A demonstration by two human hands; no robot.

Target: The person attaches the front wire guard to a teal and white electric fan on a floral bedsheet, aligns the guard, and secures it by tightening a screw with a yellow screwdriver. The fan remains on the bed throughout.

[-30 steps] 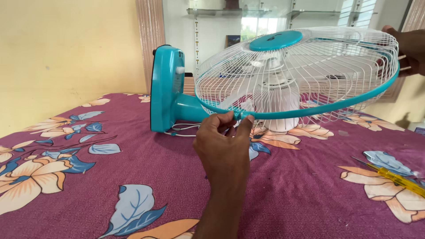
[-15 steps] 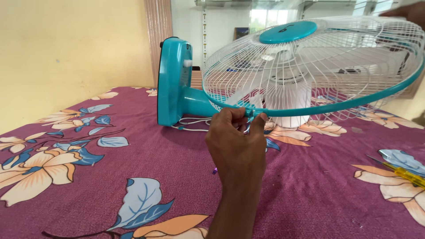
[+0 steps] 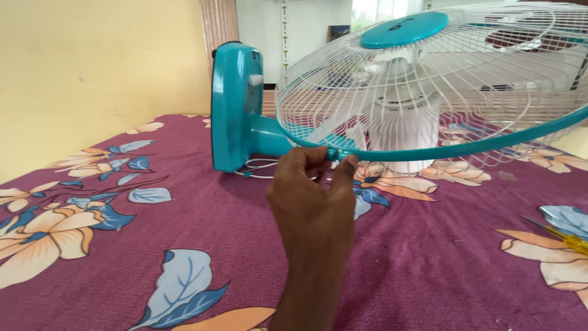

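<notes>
A table fan lies on a bed, its teal base (image 3: 229, 104) standing on edge at the left. Its white wire guard (image 3: 429, 79) faces up and has a teal centre cap (image 3: 404, 29) and a teal rim ring (image 3: 490, 144). My left hand (image 3: 312, 208) reaches in from below. Its fingertips are pinched on a small teal clip at the near point of that rim. The white motor housing (image 3: 404, 132) shows through the wires. My right hand is out of frame.
A purple bedsheet (image 3: 184, 233) with orange flowers and blue leaves covers the bed. A yellow-handled screwdriver (image 3: 566, 239) lies at the right edge. A thin white cord (image 3: 257, 168) trails under the fan neck. A yellow wall (image 3: 92, 61) rises at the left.
My right hand, which held the far right of the guard a second ago, has left the frame. The view has moved closer, and my left hand keeps its pinch on the rim clip.
</notes>
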